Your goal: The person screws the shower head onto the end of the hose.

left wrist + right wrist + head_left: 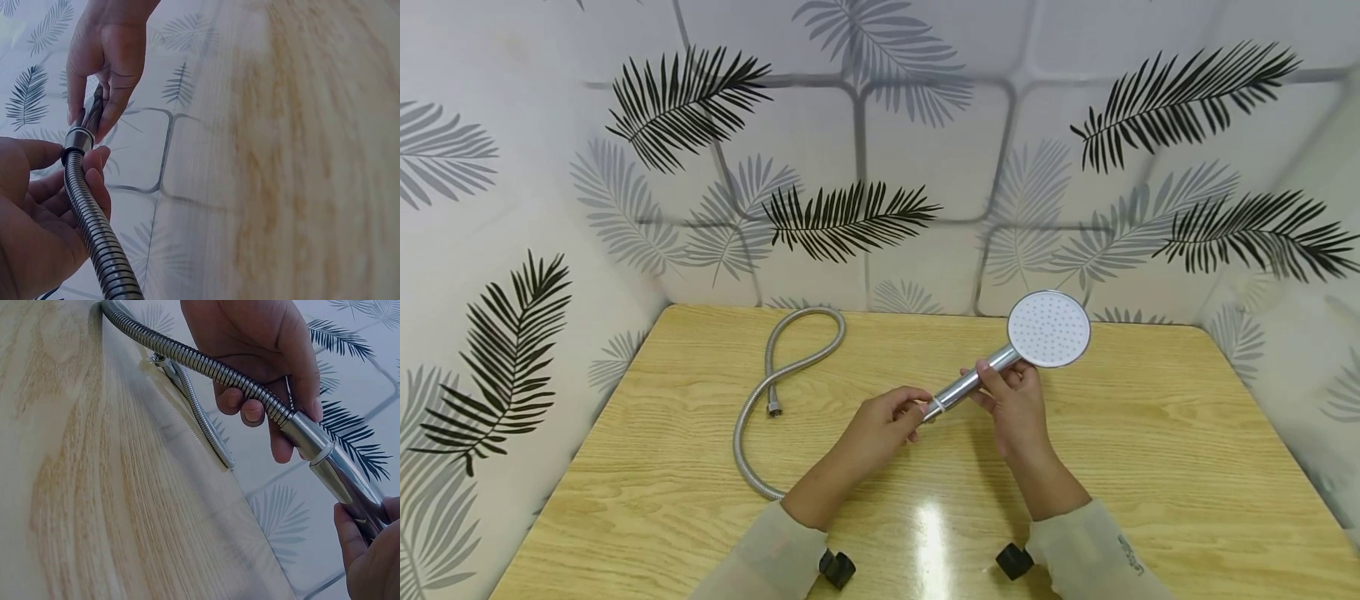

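Note:
A chrome hand shower with a round white nozzle face is held up at a slant above the table. My right hand grips its shiny handle just below the head. At the handle's lower end, my left hand pinches the smooth metal end fitting of a ribbed metal hose. Fitting and handle meet end to end, with a pale ring at the joint. From the fitting the hose passes over the left palm in the left wrist view.
The rest of the hose lies looped on the wooden table, left of the hands. Its other end has a small hex nut. A leaf-patterned backdrop rises behind and beside the table. Black wrist devices sit at the sleeves.

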`<act>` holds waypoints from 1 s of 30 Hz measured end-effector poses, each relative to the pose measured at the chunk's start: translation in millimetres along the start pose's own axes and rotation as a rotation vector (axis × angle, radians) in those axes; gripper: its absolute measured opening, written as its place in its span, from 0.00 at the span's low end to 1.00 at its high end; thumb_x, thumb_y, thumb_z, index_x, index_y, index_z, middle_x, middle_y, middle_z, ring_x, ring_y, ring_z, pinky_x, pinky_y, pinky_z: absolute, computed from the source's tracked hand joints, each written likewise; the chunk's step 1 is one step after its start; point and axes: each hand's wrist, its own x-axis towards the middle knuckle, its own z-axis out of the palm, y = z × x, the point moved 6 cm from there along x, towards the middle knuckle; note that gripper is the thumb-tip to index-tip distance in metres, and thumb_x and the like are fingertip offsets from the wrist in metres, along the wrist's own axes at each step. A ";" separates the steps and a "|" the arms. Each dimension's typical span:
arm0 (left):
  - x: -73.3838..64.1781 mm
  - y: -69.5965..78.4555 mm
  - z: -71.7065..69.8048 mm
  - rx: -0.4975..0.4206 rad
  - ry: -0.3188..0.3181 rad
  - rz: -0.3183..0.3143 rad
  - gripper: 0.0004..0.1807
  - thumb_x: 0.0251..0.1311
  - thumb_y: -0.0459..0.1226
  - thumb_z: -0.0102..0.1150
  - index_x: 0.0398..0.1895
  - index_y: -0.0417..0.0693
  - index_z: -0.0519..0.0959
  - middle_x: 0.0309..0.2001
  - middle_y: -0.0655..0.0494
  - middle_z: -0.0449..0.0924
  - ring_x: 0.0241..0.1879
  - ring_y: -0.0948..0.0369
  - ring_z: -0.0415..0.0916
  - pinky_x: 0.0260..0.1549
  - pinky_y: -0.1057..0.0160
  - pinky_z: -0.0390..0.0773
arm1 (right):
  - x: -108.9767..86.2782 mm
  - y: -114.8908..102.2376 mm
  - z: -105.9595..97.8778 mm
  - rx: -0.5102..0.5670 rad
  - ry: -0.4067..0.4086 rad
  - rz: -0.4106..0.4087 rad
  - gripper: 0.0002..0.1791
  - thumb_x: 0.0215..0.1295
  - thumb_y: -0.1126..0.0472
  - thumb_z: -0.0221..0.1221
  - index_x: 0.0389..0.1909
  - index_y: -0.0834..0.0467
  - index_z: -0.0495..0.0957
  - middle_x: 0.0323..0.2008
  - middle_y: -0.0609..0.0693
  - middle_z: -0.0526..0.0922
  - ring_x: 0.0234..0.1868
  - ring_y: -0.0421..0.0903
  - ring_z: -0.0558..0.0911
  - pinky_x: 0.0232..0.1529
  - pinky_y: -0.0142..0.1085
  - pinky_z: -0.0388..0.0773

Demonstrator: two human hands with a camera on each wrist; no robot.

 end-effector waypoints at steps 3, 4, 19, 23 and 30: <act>0.7 0.6 0.1 -0.002 0.007 -0.002 0.16 0.75 0.45 0.54 0.60 0.52 0.78 0.48 0.48 0.82 0.38 0.49 0.82 0.29 0.67 0.76 | 0.4 -0.7 -0.2 -0.003 -0.003 0.001 0.22 0.73 0.62 0.58 0.60 0.55 0.58 0.45 0.47 0.74 0.46 0.44 0.87 0.52 0.39 0.85; 0.9 0.8 0.0 -0.003 0.010 -0.003 0.16 0.74 0.45 0.56 0.60 0.52 0.78 0.49 0.49 0.82 0.39 0.48 0.82 0.29 0.67 0.76 | 0.5 -0.9 -0.2 -0.005 -0.005 0.000 0.22 0.73 0.62 0.58 0.60 0.55 0.58 0.45 0.47 0.74 0.46 0.44 0.87 0.52 0.39 0.85; 0.5 1.9 -1.8 0.011 0.002 0.001 0.21 0.78 0.44 0.49 0.66 0.47 0.75 0.48 0.44 0.83 0.37 0.53 0.82 0.30 0.67 0.76 | 2.2 -0.1 -0.2 -0.005 -0.007 0.006 0.23 0.74 0.62 0.58 0.61 0.57 0.58 0.46 0.48 0.74 0.47 0.44 0.87 0.53 0.39 0.84; 1.4 3.1 -1.2 0.010 0.004 0.004 0.21 0.74 0.43 0.55 0.66 0.46 0.74 0.49 0.49 0.82 0.36 0.52 0.82 0.30 0.67 0.77 | 1.6 -0.8 -0.4 -0.017 -0.004 0.004 0.26 0.74 0.62 0.58 0.64 0.59 0.56 0.47 0.48 0.74 0.47 0.44 0.87 0.53 0.39 0.84; 2.2 0.8 -1.0 0.018 0.012 -0.008 0.23 0.74 0.47 0.56 0.68 0.50 0.73 0.49 0.50 0.82 0.35 0.53 0.81 0.28 0.67 0.76 | 1.4 0.0 -0.6 -0.018 -0.005 0.005 0.25 0.74 0.61 0.58 0.63 0.57 0.57 0.47 0.48 0.74 0.48 0.45 0.87 0.53 0.39 0.84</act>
